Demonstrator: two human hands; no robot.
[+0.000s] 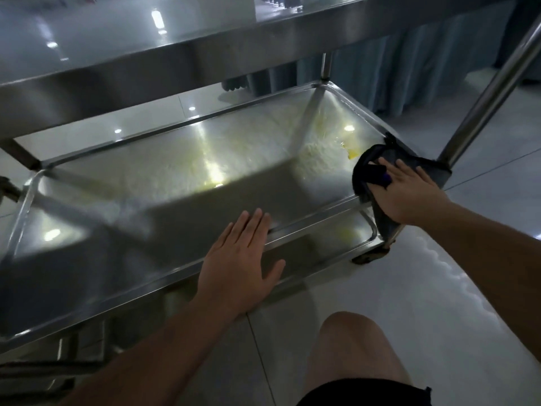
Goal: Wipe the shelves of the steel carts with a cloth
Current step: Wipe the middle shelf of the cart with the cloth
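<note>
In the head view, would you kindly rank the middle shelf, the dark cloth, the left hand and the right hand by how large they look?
1. Middle shelf, by far the largest.
2. Left hand and dark cloth: look alike, and the cloth is partly covered.
3. Right hand, though it lies farther from the camera, so this is unsure.

Big eating hall or hotel work room, not home. Shiny steel cart fills middle: flat top shelf at 11 o'clock, deep tray shelf below, thick steel pole at 2 o'clock. Pale glossy floor tiles at 4 o'clock shine with round ceiling lights. Long blue pleated skirt cloth, like on party tables, hangs at 1 o'clock. Small black wheel under cart corner near 4 o'clock.
</note>
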